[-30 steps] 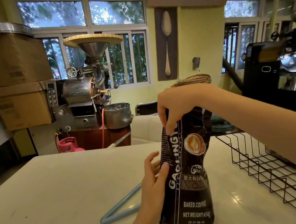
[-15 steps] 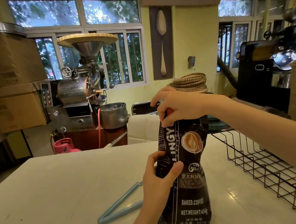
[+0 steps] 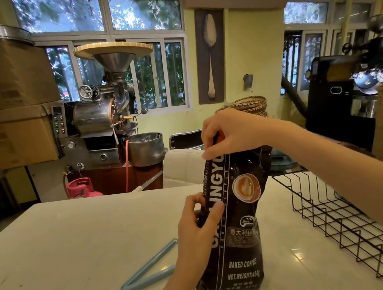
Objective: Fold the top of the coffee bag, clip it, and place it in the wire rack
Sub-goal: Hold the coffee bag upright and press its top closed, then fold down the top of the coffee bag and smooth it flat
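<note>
A black coffee bag (image 3: pixel 239 232) with white lettering stands upright on the white table (image 3: pixel 64 252). My right hand (image 3: pixel 231 133) pinches the bag's top, which is bent over under the fingers. My left hand (image 3: pixel 197 234) grips the bag's left edge at mid height. A light blue bag clip (image 3: pixel 146 269) lies open in a V on the table, just left of my left wrist. The black wire rack (image 3: pixel 334 212) sits on the table to the right of the bag.
Behind the table stand a coffee roaster (image 3: pixel 104 123), a pink gas cylinder (image 3: pixel 80 188) and a white chair (image 3: pixel 183 166). Cardboard boxes (image 3: pixel 7 98) are stacked at the left. A black machine (image 3: pixel 338 96) and woven trays (image 3: pixel 249 105) are at the back right.
My left hand closed on the bag's left side and slid higher. My right hand pressed the bag's top lower, covering more of the lettering.
</note>
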Motion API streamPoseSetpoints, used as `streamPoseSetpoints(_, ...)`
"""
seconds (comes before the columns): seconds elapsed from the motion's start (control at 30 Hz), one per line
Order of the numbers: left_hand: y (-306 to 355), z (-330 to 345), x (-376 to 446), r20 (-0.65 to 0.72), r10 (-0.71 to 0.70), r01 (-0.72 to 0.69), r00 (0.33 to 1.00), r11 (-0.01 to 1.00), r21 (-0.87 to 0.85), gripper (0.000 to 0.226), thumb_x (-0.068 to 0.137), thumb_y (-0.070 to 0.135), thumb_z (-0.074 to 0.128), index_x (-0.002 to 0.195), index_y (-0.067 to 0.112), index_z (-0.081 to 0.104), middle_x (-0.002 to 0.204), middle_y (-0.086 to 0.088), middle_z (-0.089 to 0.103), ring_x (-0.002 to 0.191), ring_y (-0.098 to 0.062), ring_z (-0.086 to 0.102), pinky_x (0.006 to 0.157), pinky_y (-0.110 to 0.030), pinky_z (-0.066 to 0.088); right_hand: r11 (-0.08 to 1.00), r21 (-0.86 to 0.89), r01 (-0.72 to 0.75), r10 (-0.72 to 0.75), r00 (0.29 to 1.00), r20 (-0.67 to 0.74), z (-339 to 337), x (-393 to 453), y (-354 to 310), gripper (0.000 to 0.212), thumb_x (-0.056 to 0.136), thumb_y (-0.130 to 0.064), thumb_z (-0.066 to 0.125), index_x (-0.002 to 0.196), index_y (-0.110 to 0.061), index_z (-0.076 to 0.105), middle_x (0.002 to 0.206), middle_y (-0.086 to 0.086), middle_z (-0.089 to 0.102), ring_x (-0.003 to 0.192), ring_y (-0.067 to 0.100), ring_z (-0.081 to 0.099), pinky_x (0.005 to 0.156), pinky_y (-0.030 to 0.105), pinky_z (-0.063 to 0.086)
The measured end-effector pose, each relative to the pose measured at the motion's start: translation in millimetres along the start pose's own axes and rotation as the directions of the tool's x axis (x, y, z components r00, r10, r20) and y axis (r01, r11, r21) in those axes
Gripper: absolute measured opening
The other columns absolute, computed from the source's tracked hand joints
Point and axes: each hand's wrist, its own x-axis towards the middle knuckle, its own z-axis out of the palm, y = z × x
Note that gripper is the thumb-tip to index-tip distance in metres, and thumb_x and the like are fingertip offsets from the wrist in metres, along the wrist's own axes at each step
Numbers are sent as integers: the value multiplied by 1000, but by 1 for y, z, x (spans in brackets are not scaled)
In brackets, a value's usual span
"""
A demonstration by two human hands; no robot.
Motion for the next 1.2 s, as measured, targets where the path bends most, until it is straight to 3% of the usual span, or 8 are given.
streamPoseSetpoints(0.17,11,5,12,-93,49,-49,994,999,9,14,86,32,51,87,18,54,83,1,69,74,-5,68,62,-16,53,997,-40,-72,58,958,-280,21,11,-11,28,77,-39,66,74,-11,67,68,-2,62,66,15,57,66,35,52)
streamPoseSetpoints(0.3,8,9,11,-193,80,-74,978,997,37,9,85,28,55,83,20,58,81,0,70,74,-8,68,63,-19,54,943,-228,-242,88,843,-530,43,21,-15,40,86,-43,52,64,-11,61,60,2,54,59,18,50,50,27,38)
streamPoseSetpoints(0.47,8,11,6,-221,165,-142,961,983,115,9,85,32,50,79,30,56,76,4,69,75,-6,67,64,-19,54,959,-201,-199,-20,662,-749,54,27,-13,49,80,-22,62,37,-16,40,34,-4,29,32,13,26,40,14,13)
streamPoseSetpoints(0.67,10,14,-4,-291,298,-244,909,947,209,11,79,37,47,77,39,57,77,27,68,71,1,66,58,-9,50,980,-162,-119,-56,614,-787,58,41,-10,42,79,-10,56,38,-8,48,30,7,46,29,17,34,32,26,36)
streamPoseSetpoints(0.9,3,6,-2,-353,314,-245,881,943,226,11,79,32,51,77,36,61,73,29,68,68,1,66,55,-8,49,939,-340,-44,-222,678,-701,64,49,-19,33,86,-17,54,55,-8,51,34,-1,38,26,16,33,31,22,27)
streamPoseSetpoints(1.0,3,5,0,-384,238,-181,892,967,179,17,84,20,55,76,35,58,74,16,70,69,-1,66,55,-10,50,938,-343,48,-276,703,-656,63,40,-22,26,89,-23,47,76,-4,59,55,5,58,48,20,51,45,30,39)
streamPoseSetpoints(1.1,6,2,4,-430,158,-123,889,986,108,17,83,20,59,87,35,51,66,4,71,65,-6,69,53,-15,53,947,-320,20,-240,706,-666,59,18,-18,34,88,-27,45,113,-7,56,115,12,63,111,25,53,97,35,36)
streamPoseSetpoints(1.2,6,0,9,-444,102,-65,890,993,96,24,82,22,61,104,28,54,55,9,71,62,-1,69,61,-14,53,998,61,21,39,560,-827,62,-22,4,47,87,-34,48,128,-11,44,134,5,49,128,14,38,109,25,26)
